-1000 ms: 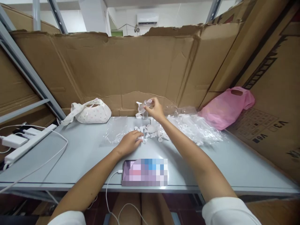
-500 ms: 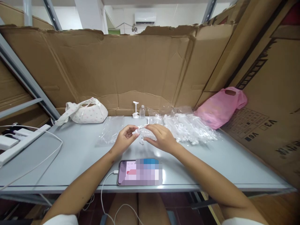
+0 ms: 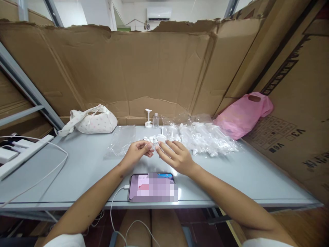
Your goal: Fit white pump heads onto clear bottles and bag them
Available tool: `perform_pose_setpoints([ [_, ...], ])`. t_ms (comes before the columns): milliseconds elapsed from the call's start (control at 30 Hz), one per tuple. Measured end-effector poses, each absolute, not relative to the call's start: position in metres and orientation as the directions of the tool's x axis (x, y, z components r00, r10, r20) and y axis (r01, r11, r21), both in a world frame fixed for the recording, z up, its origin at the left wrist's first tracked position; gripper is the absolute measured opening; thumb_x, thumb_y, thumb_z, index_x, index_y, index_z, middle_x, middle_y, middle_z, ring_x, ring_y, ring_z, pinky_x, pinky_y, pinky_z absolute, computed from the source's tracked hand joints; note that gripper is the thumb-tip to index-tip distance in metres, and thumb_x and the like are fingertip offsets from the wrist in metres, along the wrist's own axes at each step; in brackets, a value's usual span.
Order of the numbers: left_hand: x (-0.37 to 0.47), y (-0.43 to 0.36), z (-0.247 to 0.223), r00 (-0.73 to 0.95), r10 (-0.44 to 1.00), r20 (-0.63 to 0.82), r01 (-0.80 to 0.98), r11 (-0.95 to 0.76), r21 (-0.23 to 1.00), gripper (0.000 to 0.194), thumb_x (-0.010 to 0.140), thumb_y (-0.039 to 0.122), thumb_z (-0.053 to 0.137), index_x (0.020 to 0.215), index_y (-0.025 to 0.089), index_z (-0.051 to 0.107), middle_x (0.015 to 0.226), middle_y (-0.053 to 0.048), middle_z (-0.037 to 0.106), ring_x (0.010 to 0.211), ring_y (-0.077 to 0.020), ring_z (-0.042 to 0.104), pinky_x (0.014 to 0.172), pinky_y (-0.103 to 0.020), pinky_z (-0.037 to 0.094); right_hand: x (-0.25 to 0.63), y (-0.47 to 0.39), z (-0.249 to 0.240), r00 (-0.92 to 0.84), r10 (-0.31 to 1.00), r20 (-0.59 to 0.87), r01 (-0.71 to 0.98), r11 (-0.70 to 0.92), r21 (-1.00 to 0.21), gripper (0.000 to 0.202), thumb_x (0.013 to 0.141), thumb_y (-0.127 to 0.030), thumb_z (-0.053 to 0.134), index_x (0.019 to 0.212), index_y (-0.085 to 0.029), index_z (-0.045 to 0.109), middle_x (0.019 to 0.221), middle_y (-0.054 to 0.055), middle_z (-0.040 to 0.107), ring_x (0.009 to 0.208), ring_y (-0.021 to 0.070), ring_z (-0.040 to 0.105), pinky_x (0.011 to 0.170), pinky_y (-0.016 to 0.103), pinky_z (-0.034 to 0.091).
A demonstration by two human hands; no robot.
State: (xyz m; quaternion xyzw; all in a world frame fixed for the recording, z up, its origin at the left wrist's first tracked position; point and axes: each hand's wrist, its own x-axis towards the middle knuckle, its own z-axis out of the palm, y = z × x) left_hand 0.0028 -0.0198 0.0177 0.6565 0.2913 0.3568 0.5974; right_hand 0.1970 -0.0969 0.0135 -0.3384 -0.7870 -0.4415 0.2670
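Left hand (image 3: 137, 151) and right hand (image 3: 176, 156) meet fingertip to fingertip, pinching a small white plastic piece (image 3: 153, 145) above the smooth grey table (image 3: 84, 171), near crinkled clear bags (image 3: 205, 139)

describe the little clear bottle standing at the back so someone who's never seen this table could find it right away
Start at the torn cardboard wall behind the grey table. At its foot, about midway along, the small clear bottle stands upright, just right of a white pump stem. Unlike the bagged bottles lying to its right, it stands alone and unwrapped.
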Motion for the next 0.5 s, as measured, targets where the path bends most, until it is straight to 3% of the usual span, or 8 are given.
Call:
perform_pose_setpoints([
  [100,0.004,-0.021,0.017,0.582,0.807,0.103,-0.050,-0.091,0.995,0.039,0.072,0.044,0.072,0.090,0.011,0.066,0.073,-0.006,0.068,0.067,-0.0151,0.064,0.071,-0.031,0.053,0.197,-0.095,0.010,-0.592,0.360,0.721,0.790,0.436,0.431,0.025,0.091,-0.013,0.051,0.108,-0.027,0.062,0.108,0.007,0.070,0.094,0.0234,0.065,0.070,0.038,0.050],
  [233,0.005,-0.021,0.010,0.544,0.816,0.197,-0.011,-0.228,0.974,0.036,0.071,0.037,0.073,0.097,0.013,0.066,0.083,-0.006,0.070,0.077,-0.0179,0.065,0.076,-0.033,0.053,0.199,-0.094,0.008,-0.462,0.509,0.726,0.826,0.546,0.143,0.023,0.090,-0.029,0.055,0.110,-0.022,0.063,0.108,0.012,0.070,0.089,0.0246,0.066,0.069,0.039,0.051],
  [300,0.004,-0.022,0.009,0.551,0.784,0.286,0.022,-0.356,0.934,0.031,0.074,0.034,0.070,0.098,0.014,0.066,0.097,-0.008,0.070,0.086,-0.0192,0.066,0.079,-0.033,0.053,0.200,-0.096,0.012,-0.345,0.609,0.714,0.823,0.562,-0.082,0.028,0.085,-0.038,0.060,0.107,-0.020,0.064,0.106,0.012,0.070,0.090,0.0247,0.066,0.075,0.040,0.052],
  [367,0.002,-0.024,0.010,0.582,0.707,0.401,0.060,-0.529,0.846,0.025,0.079,0.030,0.067,0.099,0.016,0.066,0.104,-0.009,0.069,0.093,-0.0197,0.065,0.084,-0.033,0.052,0.201,-0.098,0.018,-0.208,0.755,0.622,0.748,0.533,-0.396,0.033,0.079,-0.043,0.066,0.103,-0.021,0.064,0.104,0.010,0.070,0.092,0.0242,0.066,0.080,0.040,0.052],
  [433,0.000,-0.025,0.011,0.618,0.583,0.528,0.076,-0.712,0.698,0.020,0.083,0.026,0.063,0.100,0.018,0.066,0.105,-0.008,0.069,0.098,-0.0192,0.064,0.089,-0.034,0.051,0.204,-0.099,0.024,-0.121,0.905,0.407,0.555,0.402,-0.729,0.033,0.074,-0.046,0.069,0.096,-0.021,0.064,0.097,0.008,0.071,0.086,0.0221,0.067,0.075,0.037,0.053],
  [500,-0.002,-0.026,0.011,0.647,0.422,0.635,0.055,-0.856,0.513,0.017,0.087,0.022,0.058,0.102,0.019,0.065,0.104,-0.007,0.070,0.101,-0.0181,0.064,0.092,-0.035,0.050,0.208,-0.097,0.029,-0.164,0.977,0.137,0.296,0.181,-0.938,0.034,0.074,-0.049,0.067,0.090,-0.020,0.063,0.083,0.005,0.069,0.072,0.0187,0.066,0.062,0.031,0.052],
])
